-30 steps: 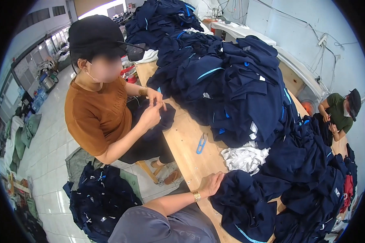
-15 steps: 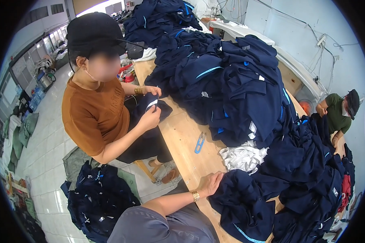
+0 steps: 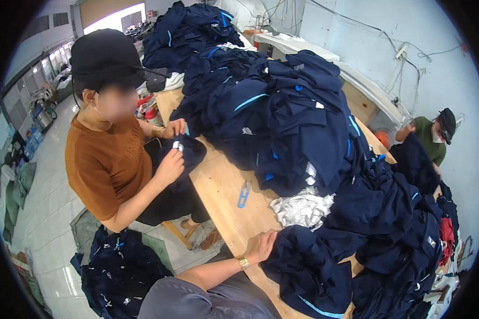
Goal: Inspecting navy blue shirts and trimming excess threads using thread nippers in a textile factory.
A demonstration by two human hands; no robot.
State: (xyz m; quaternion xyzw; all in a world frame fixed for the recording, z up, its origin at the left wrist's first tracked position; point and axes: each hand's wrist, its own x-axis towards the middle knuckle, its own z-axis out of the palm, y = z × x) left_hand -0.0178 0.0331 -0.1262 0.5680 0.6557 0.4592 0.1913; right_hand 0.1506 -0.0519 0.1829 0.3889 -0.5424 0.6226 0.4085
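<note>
My left hand (image 3: 262, 246), with a gold watch on its wrist, is at the left edge of a navy garment (image 3: 311, 274). Its fingers are closed at the cloth's fold, and the thumb is hidden. A light blue strip runs along the garment's lower edge. My right hand is out of sight. Just beyond the left hand lies a heap of white fabric strips (image 3: 302, 208). Blue-handled thread snips (image 3: 244, 194) rest on the wooden table (image 3: 218, 173), left of that heap.
A tall heap of navy garments (image 3: 298, 127) covers the far table, and more navy clothes (image 3: 394, 212) lie to the right. A co-worker in brown (image 3: 109, 165) sits at left handling dark cloth. Another in green (image 3: 428, 141) works at far right. Navy garments (image 3: 120, 276) are piled on the floor.
The view has shifted, so the whole scene sits further left and lower. My left hand stays at the garment. The far-right co-worker has raised a dark garment.
</note>
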